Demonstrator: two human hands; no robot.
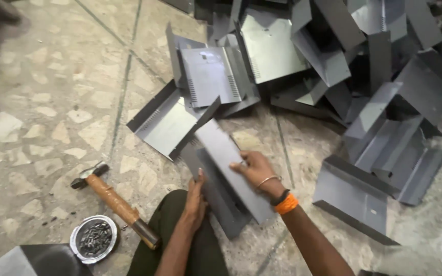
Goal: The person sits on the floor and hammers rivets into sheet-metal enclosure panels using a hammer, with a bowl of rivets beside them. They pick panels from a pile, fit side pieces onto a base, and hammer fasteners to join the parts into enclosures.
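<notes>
Both hands, left hand (pixel 194 200) and right hand (pixel 256 171), are clamping two grey sheet-metal panels (pixel 226 174) together on the floor (pixel 52 102), apparently aligning them; fastening with the hammer (pixel 116 202) would require steady alignment.

One hammer (pixel 114 203), one tin of small parts (pixel 93 238), many grey metal panels (pixel 216 76)

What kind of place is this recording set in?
Probably a small metalworking or assembly workshop, with work done on the floor: a heap of folded grey sheet-metal parts lies on terrazzo floor, beside a wooden-handled hammer and a round tin of small fasteners.
</notes>
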